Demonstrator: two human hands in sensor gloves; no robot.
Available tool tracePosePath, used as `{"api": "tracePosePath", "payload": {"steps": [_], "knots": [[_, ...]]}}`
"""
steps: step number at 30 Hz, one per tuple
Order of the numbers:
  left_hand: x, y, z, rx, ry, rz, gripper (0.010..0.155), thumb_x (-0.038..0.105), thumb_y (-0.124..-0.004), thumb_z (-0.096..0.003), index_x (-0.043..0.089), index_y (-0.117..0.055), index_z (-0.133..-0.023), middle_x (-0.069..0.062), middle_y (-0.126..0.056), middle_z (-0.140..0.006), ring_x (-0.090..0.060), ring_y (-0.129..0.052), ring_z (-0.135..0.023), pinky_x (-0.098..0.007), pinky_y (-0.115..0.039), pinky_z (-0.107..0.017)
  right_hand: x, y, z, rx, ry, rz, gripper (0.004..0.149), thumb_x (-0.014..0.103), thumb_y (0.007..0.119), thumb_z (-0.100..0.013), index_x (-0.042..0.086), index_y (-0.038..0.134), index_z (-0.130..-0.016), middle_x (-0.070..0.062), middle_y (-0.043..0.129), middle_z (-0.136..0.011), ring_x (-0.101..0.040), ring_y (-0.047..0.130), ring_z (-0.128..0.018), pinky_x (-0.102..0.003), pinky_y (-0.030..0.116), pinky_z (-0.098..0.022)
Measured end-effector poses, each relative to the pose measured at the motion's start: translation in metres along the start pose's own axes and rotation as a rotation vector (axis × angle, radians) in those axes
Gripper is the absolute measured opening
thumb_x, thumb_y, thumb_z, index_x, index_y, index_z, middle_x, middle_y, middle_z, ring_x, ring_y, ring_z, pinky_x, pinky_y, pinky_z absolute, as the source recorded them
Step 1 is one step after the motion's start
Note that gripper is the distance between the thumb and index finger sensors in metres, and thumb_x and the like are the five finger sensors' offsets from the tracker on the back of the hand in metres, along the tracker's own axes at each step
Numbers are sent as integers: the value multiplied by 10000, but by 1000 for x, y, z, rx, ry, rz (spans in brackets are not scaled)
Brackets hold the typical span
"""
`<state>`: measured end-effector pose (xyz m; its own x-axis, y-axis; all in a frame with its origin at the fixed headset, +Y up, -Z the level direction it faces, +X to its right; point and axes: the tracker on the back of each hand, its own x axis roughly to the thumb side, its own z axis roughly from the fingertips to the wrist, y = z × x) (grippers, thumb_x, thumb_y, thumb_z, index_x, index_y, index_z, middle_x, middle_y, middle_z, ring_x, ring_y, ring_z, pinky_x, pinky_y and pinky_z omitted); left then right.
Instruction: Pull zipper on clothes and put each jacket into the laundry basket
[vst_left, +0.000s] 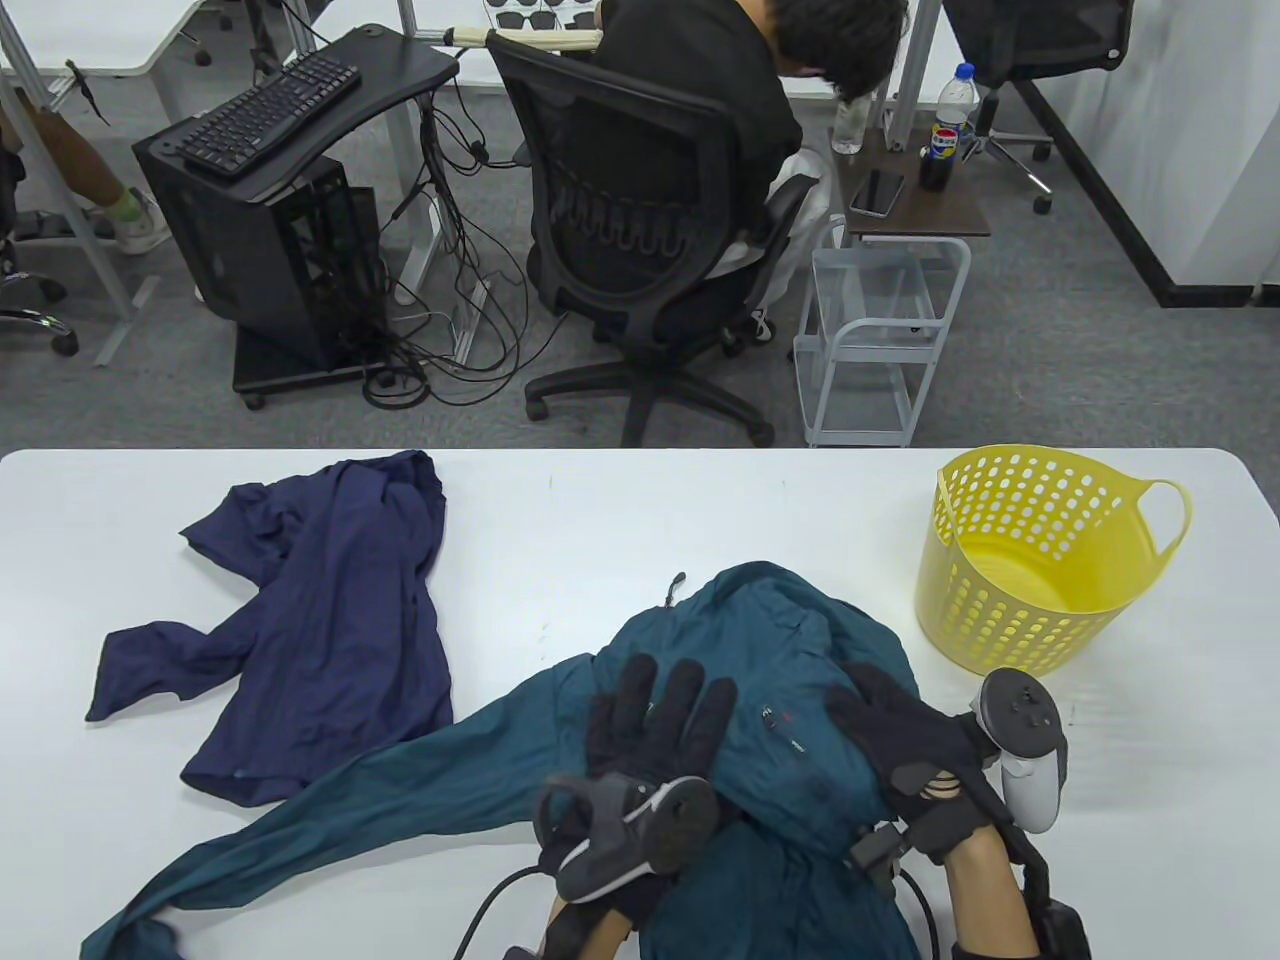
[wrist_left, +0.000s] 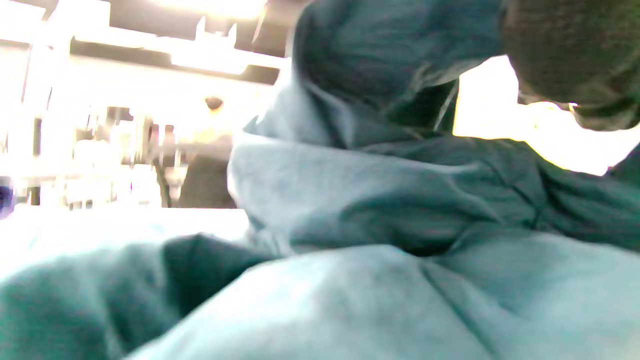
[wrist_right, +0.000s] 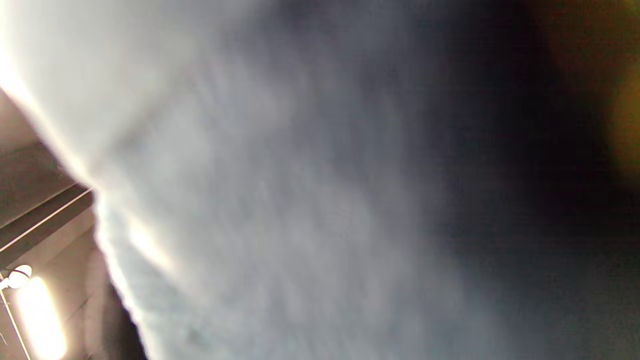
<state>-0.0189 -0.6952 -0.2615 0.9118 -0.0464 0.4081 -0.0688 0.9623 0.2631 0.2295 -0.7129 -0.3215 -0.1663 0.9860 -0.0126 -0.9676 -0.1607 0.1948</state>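
Observation:
A teal jacket (vst_left: 760, 650) lies crumpled at the table's near middle, one sleeve trailing to the bottom left. A dark zipper pull (vst_left: 677, 581) sticks out at its far edge. My left hand (vst_left: 665, 715) rests flat on the jacket with straight fingers. My right hand (vst_left: 880, 715) lies just to the right, fingers curled into a fold of the same jacket. A navy jacket (vst_left: 330, 620) is spread at the left. The yellow laundry basket (vst_left: 1040, 560) stands empty at the right. The left wrist view shows close teal fabric (wrist_left: 380, 210); the right wrist view shows only blurred cloth (wrist_right: 300, 200).
The white table (vst_left: 560, 520) ends in a far edge just beyond the jackets. Behind it a person sits in a black office chair (vst_left: 640, 230), with a small white cart (vst_left: 875, 330) beside it. Bare tabletop lies between the teal jacket and the basket.

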Motion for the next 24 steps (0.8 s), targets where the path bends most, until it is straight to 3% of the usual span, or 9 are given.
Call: {"api": "tracePosePath", "payload": {"steps": [2,5,6,9,13,15,19,22,24], "knots": [[20,-3,-5,77,-71,-106,1049,668,-828,-261,496,-116,-1013,141,-180,-1204,-325,-176,-1107,-634,-363,-768,-3,3,0,57,26,-18,447,429,773,-520,242,791,-926,116,1029,-580,21,1014,-77,-321,943,-323],[34,0,-15,246,-71,-61,655,612,-721,-340,535,-543,-966,168,-517,-1155,-292,-380,-1102,-618,-460,-748,-10,1,2,21,74,30,468,393,751,-539,210,743,-970,48,1001,-671,-55,1025,-156,-390,894,-400],[35,2,-20,257,-38,-31,531,614,-705,-352,535,-720,-877,167,-601,-1128,-286,-416,-1099,-615,-475,-744,-12,-3,5,-42,74,84,566,458,772,-518,197,681,-1011,-4,950,-790,-142,1046,-304,-463,828,-487],[32,2,-33,243,90,-114,478,647,-698,-352,501,-835,-786,190,-756,-1051,-279,-537,-1080,-599,-548,-725,-10,-10,14,-101,53,126,753,560,782,-492,187,512,-1089,-120,642,-1095,-418,829,-824,-663,600,-626],[21,-8,-44,192,208,-61,455,675,-682,-357,480,-887,-713,201,-821,-1007,-282,-604,-1061,-584,-590,-712,2,4,25,99,15,279,908,663,795,-467,160,438,-1133,-164,436,-1191,-523,460,-1033,-766,407,-663],[15,-14,-44,163,223,18,455,678,-689,-350,460,-918,-677,202,-853,-979,-283,-628,-1051,-584,-602,-705,7,19,24,154,55,497,972,662,821,-455,166,345,-1142,-148,351,-1211,-522,374,-1060,-783,349,-672],[5,-16,-38,164,211,95,452,683,-690,-345,449,-942,-638,204,-876,-957,-286,-643,-1042,-587,-610,-696,6,48,15,20,59,838,956,586,884,-431,182,365,-1125,-118,413,-1190,-476,499,-1046,-773,381,-680],[-4,-17,-33,177,238,193,450,673,-706,-340,449,-940,-651,183,-880,-958,-296,-649,-1033,-593,-609,-688,3,59,13,-166,22,968,743,464,866,-471,245,513,-1088,-45,638,-1120,-380,784,-927,-731,485,-685],[-8,-16,-29,197,276,167,446,662,-707,-341,450,-938,-658,172,-875,-963,-303,-658,-1025,-590,-616,-681,2,56,12,-305,-16,1021,598,404,838,-490,283,628,-1037,38,846,-982,-285,958,-786,-674,558,-692]]}}
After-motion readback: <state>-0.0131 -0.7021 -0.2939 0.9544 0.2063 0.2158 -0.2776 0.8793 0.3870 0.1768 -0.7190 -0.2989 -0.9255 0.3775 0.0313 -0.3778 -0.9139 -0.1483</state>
